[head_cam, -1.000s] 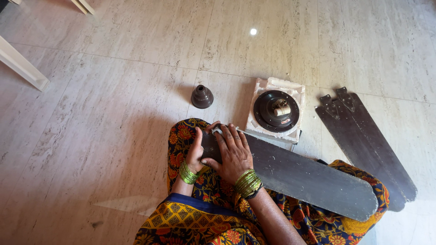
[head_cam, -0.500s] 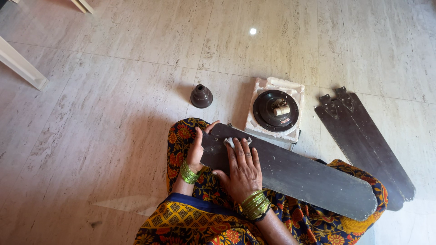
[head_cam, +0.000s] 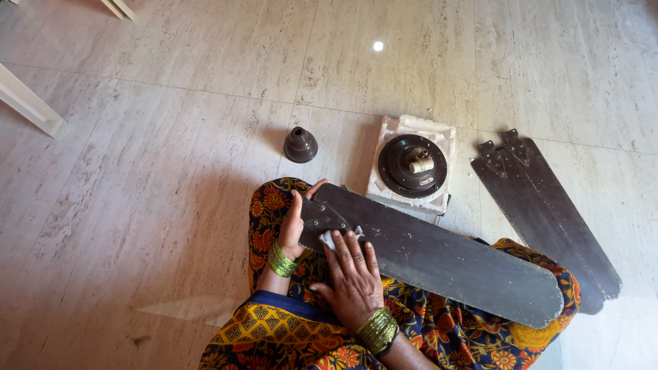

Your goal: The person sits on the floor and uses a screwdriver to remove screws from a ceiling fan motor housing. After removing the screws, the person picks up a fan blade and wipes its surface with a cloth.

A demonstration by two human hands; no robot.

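The right hand (head_cam: 353, 279) lies flat, fingers spread, on the near end of a long dark fan blade (head_cam: 439, 257), pressing a small pale cloth (head_cam: 330, 238) against it; only a corner of the cloth shows from under the fingertips. The left hand (head_cam: 295, 223) is clamped on the same end of the blade, thumb on top and fingers curled around the edge beside the blade's metal bracket (head_cam: 321, 218). The two hands sit close together but apart, the left just beyond the right. Both wrists carry green bangles (head_cam: 282, 262).

The blade rests across the person's lap, on a patterned orange and blue garment (head_cam: 439, 329), and runs from the hands out over the far knee.

Just beyond the blade, touching its far edge or nearly so, stands a white foam tray (head_cam: 394, 133). In it sits a round dark fan motor (head_cam: 412, 166) with a short pale shaft at its centre, filling most of the tray.

Beyond the blade's bracket end, near the tray, a small dark bell-shaped cover (head_cam: 300, 145) stands upright on the pale stone floor (head_cam: 151, 171). Past the blade's rounded tip, two more dark blades (head_cam: 548, 219) lie stacked on the floor, brackets pointing away. Well away from the blade, past the bell-shaped cover, white furniture legs (head_cam: 31, 103) show at the frame edge.
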